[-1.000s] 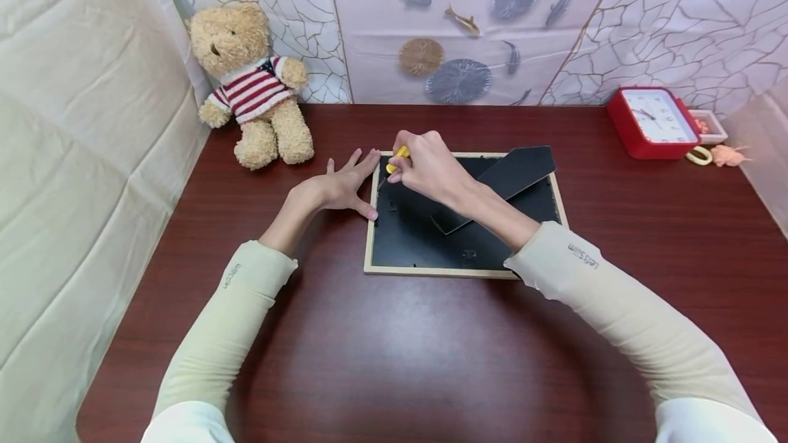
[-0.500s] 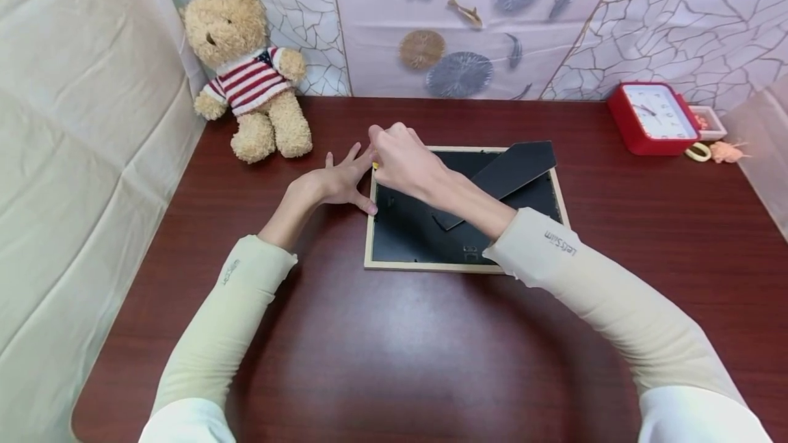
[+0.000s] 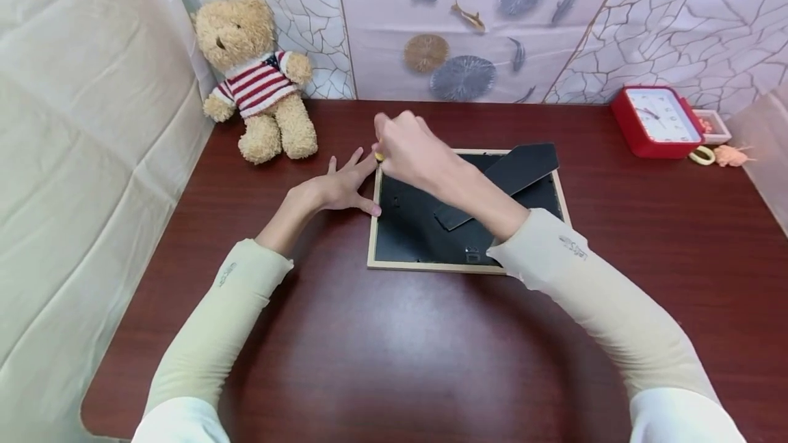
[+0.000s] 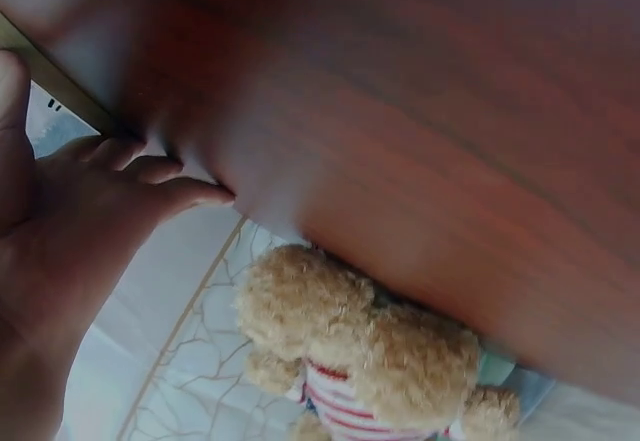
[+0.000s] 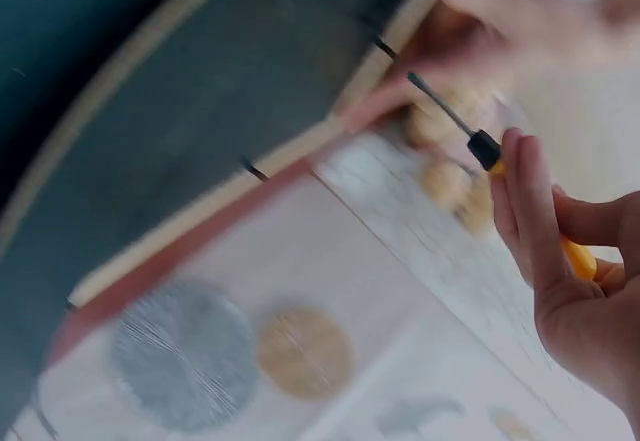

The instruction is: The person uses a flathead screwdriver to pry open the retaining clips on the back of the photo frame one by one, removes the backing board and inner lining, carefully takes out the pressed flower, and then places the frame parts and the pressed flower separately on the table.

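A picture frame (image 3: 425, 238) lies face down, its black backing and pale wooden border showing. My left hand (image 3: 335, 190) has its fingers spread, the thumb and fingertips touching the frame's left edge. Above the frame's far left corner, my right hand (image 3: 415, 156) grips a small screwdriver (image 5: 484, 149) by its yellow handle. In the right wrist view its metal tip points towards the border, apart from it, near a black backing tab (image 5: 385, 49). Another black tab (image 5: 254, 170) sits along the same border. The head view hides most of the screwdriver behind the right hand.
A black stand leg (image 3: 523, 166) lies slanted across the backing. The teddy bear (image 3: 258, 87) sits at the back left of the brown table (image 3: 394, 333). Back right are a red clock (image 3: 659, 122), a small tray (image 3: 714, 126) and a yellow ring-shaped thing (image 3: 702, 155).
My right hand has moved left with the screwdriver to the frame's far left corner, then lifted slightly. The left hand stays at the frame's left edge.
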A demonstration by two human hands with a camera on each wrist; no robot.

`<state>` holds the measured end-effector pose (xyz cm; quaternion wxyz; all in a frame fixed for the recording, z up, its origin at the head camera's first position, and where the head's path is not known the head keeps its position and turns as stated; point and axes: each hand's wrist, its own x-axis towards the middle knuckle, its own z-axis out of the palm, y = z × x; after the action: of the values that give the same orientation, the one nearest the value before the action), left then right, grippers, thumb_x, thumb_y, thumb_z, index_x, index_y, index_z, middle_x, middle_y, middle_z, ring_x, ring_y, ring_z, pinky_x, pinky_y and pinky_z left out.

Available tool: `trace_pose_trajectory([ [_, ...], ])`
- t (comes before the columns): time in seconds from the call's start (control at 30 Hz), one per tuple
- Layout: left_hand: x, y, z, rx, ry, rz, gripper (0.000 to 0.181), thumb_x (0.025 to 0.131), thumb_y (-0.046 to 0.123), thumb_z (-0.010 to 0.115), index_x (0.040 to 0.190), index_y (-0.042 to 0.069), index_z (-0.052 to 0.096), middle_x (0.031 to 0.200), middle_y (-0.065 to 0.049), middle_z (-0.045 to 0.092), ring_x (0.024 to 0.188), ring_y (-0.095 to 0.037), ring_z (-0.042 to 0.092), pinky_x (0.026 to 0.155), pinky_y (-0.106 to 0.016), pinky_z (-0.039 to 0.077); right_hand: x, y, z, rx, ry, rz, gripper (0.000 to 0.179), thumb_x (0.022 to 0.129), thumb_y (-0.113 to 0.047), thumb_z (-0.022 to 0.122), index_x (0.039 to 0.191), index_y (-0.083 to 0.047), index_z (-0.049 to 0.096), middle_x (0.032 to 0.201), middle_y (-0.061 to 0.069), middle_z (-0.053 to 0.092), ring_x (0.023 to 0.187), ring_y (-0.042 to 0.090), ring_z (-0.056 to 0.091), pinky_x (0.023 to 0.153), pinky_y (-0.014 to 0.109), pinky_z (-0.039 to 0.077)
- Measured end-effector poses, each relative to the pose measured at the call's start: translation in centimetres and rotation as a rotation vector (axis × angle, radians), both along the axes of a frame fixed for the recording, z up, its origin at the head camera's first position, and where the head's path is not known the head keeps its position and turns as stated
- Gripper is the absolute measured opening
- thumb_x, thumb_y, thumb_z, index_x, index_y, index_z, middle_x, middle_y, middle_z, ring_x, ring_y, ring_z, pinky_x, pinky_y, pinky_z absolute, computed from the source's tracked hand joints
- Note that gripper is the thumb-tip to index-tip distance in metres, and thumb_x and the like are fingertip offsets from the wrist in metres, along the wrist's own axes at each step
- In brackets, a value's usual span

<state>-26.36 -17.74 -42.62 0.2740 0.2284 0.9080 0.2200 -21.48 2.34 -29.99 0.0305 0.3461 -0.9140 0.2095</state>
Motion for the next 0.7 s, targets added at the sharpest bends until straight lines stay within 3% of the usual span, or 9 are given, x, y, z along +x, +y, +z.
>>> trace_pose_trajectory([
  [0.13, 1.8, -0.7, -0.5, 0.002, 0.059, -0.057, 0.114, 0.103, 0.053, 0.073, 0.178, 0.019, -0.006, 0.186, -0.003, -0.010, 0.170, -0.030, -0.022, 0.127, -0.073, -0.018, 1.9, 2.2, 2.3, -0.211, -0.067, -0.006, 0.009, 0.106, -0.001, 0.067, 0.105, 0.007, 0.069, 0.095, 0.019, 0.083, 0.080, 0.028, 0.083, 0.071, 0.033, 0.065],
  [0.23, 3.7, -1.2, -0.6, 0.008, 0.074, -0.087, 0.116, 0.104, 0.059, 0.069, 0.177, 0.016, -0.010, 0.186, -0.006, -0.011, 0.170, -0.031, -0.021, 0.128, -0.073, -0.017, 3.7, 5.3, 2.7, -0.297, -0.187, -0.002, 0.015, 0.107, -0.006, 0.070, 0.116, 0.005, 0.074, 0.097, 0.015, 0.084, 0.082, 0.023, 0.084, 0.082, 0.032, 0.066],
  [0.37, 6.3, -1.4, -0.3, 0.029, 0.042, -0.093, 0.125, 0.101, 0.062, 0.071, 0.175, 0.013, -0.017, 0.185, -0.005, -0.014, 0.169, -0.025, -0.023, 0.130, -0.066, -0.018, 5.6, 9.5, 0.9, -0.290, -0.270, -0.042, 0.024, 0.105, -0.005, 0.073, 0.128, 0.003, 0.076, 0.106, 0.013, 0.085, 0.095, 0.024, 0.085, 0.097, 0.024, 0.059],
  [0.5, 8.1, -1.3, 0.0, 0.052, 0.039, -0.109, 0.131, 0.099, 0.061, 0.076, 0.174, 0.009, -0.019, 0.184, -0.007, -0.019, 0.169, -0.025, -0.026, 0.129, -0.066, -0.021, 6.8, 11.8, -1.7, -0.319, -0.340, -0.088, 0.023, 0.101, -0.003, 0.077, 0.124, 0.003, 0.077, 0.102, 0.015, 0.085, 0.089, 0.025, 0.085, 0.087, 0.015, 0.059],
  [0.6, 8.7, -1.0, 0.0, 0.057, 0.055, -0.121, 0.131, 0.099, 0.057, 0.077, 0.173, 0.007, -0.019, 0.184, -0.011, -0.019, 0.168, -0.028, -0.027, 0.128, -0.067, -0.022, 7.3, 12.4, -3.3, -0.384, -0.403, -0.103, 0.022, 0.099, -0.001, 0.080, 0.120, 0.004, 0.078, 0.095, 0.017, 0.083, 0.077, 0.026, 0.083, 0.074, 0.023, 0.064],
  [0.7, 8.9, -0.7, -0.2, 0.058, 0.060, -0.130, 0.129, 0.100, 0.053, 0.077, 0.172, 0.006, -0.020, 0.183, -0.013, -0.020, 0.168, -0.029, -0.028, 0.127, -0.067, -0.023, 7.4, 12.6, -4.6, -0.423, -0.422, -0.124, 0.023, 0.098, 0.000, 0.080, 0.121, 0.004, 0.078, 0.091, 0.020, 0.081, 0.071, 0.026, 0.081, 0.070, 0.029, 0.065],
])
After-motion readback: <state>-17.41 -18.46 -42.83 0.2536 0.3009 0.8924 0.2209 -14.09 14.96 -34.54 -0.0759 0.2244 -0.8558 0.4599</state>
